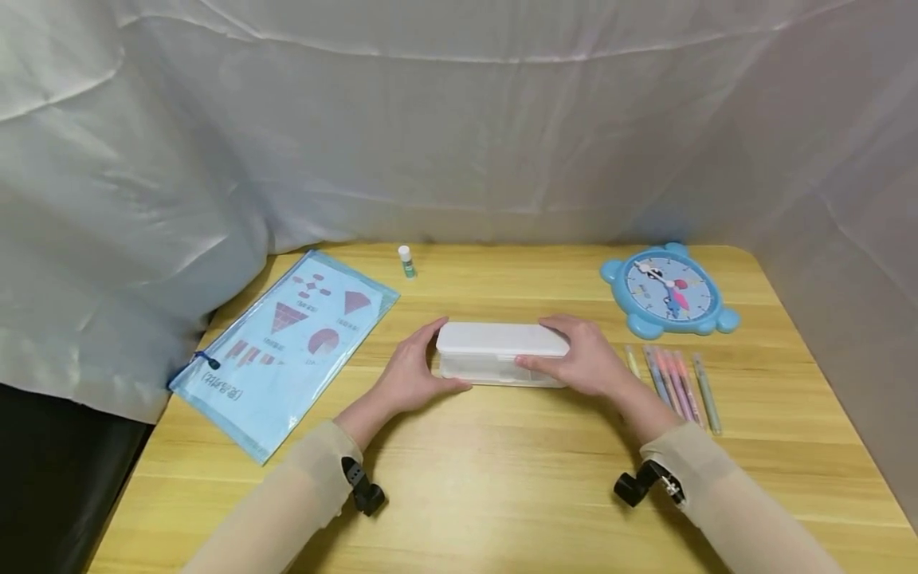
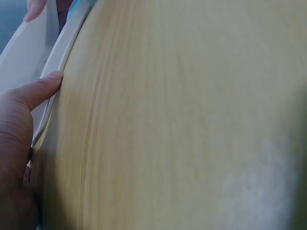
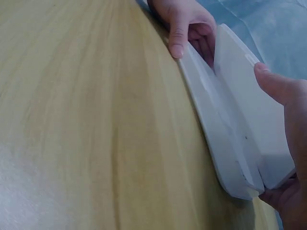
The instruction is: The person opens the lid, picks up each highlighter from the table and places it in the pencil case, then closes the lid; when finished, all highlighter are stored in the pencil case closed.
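Note:
A white, partly see-through plastic pencil case (image 1: 495, 368) lies on the wooden table, long side towards me. Its lid (image 3: 249, 105) stands tilted up from the base in the right wrist view. My left hand (image 1: 410, 371) grips the case's left end, with the thumb (image 2: 44, 88) on the front edge of the base. At the other end my right hand (image 1: 584, 359) holds the lid, its thumb (image 3: 273, 82) on the lid's front edge and its fingers behind. What lies inside the case cannot be made out.
A blue zip document pouch (image 1: 287, 351) lies left. A glue stick (image 1: 406, 261) stands behind the case. To the right are a blue toy clock (image 1: 670, 291) and several coloured pens (image 1: 677, 387). Grey cloth (image 1: 459, 127) hangs along the table's back and sides.

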Available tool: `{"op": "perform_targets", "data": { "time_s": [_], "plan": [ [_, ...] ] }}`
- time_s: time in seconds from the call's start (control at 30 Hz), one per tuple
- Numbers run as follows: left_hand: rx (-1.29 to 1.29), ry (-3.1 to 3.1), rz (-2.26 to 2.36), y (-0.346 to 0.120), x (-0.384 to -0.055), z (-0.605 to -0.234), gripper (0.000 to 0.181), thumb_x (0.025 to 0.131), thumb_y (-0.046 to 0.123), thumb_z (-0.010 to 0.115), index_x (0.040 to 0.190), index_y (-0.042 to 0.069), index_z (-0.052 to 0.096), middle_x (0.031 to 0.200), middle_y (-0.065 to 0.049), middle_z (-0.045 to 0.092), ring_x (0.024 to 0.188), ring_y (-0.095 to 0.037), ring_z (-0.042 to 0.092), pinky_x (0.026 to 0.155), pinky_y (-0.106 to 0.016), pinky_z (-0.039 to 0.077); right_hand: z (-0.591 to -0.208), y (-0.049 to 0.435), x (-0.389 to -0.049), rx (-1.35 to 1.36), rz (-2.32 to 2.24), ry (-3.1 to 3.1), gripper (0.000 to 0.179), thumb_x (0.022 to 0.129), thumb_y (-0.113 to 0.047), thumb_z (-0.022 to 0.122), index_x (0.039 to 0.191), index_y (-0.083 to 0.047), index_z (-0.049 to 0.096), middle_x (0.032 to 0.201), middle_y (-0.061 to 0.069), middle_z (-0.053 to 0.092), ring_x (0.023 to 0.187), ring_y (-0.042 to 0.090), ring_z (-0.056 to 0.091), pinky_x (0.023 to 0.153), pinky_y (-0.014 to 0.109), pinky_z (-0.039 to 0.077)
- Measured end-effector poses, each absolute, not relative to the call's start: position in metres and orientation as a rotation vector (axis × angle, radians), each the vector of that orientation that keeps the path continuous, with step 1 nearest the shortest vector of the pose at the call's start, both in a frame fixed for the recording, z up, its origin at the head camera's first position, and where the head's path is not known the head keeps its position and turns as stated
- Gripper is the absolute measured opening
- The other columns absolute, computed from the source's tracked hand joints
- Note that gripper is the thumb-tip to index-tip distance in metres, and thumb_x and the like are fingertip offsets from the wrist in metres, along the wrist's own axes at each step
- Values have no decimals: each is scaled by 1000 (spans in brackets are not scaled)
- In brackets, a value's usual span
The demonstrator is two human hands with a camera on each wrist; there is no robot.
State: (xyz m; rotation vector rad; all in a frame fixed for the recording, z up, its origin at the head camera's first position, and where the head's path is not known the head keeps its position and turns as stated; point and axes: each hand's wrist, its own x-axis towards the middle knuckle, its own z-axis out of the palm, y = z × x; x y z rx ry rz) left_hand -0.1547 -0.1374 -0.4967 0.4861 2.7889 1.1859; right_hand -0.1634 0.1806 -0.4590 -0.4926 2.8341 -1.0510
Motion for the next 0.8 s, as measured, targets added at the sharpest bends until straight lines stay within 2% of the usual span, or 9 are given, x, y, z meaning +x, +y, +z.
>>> {"op": "perform_targets", "data": {
  "time_s": [0.33, 0.47, 0.6, 0.67, 0.73, 0.8],
  "plan": [
    [440, 2794, 1135, -137, -154, -494, 127, 68, 57, 97, 168, 14, 30, 163, -12, 45, 148, -34, 43, 120, -52, 34, -449, 192, -167, -441, -1218, 2808, 69, 93, -55, 78, 132, 2, 72, 132, 17, 71, 126, 38, 64, 105, 56, 50],
    [460, 2796, 1131, -137, -155, -494, 126, 69, 57, 97, 167, 13, 32, 158, -7, 52, 147, -30, 45, 120, -51, 35, -446, 194, -171, -387, -1270, 2792, 62, 96, -56, 75, 127, -2, 76, 127, 15, 74, 118, 33, 69, 97, 54, 56],
    [475, 2804, 1141, -137, -156, -495, 117, 69, 57, 97, 162, 13, 41, 151, -1, 57, 142, -25, 49, 119, -48, 36, -446, 194, -176, -365, -1305, 2771, 56, 98, -57, 71, 125, -9, 79, 120, 8, 77, 103, 23, 74, 85, 46, 61],
    [483, 2806, 1150, -137, -156, -495, 115, 69, 56, 98, 160, 13, 43, 150, 0, 58, 142, -24, 49, 119, -49, 36, -446, 194, -178, -369, -1318, 2776, 52, 99, -57, 69, 123, -12, 80, 110, 5, 78, 86, 19, 73, 74, 41, 60],
    [489, 2803, 1159, -137, -156, -495, 118, 68, 56, 98, 162, 14, 40, 150, 1, 58, 143, -24, 48, 119, -49, 35, -445, 194, -180, -368, -1328, 2808, 49, 100, -56, 69, 119, -12, 81, 88, 4, 75, 68, 17, 63, 59, 35, 53],
    [495, 2800, 1165, -137, -156, -496, 123, 68, 55, 98, 165, 15, 35, 151, 2, 57, 144, -24, 47, 120, -49, 34, -444, 195, -182, -367, -1351, 2840, 47, 100, -53, 70, 102, -8, 81, 67, 2, 62, 55, 16, 48, 49, 31, 41]
  ]
}}
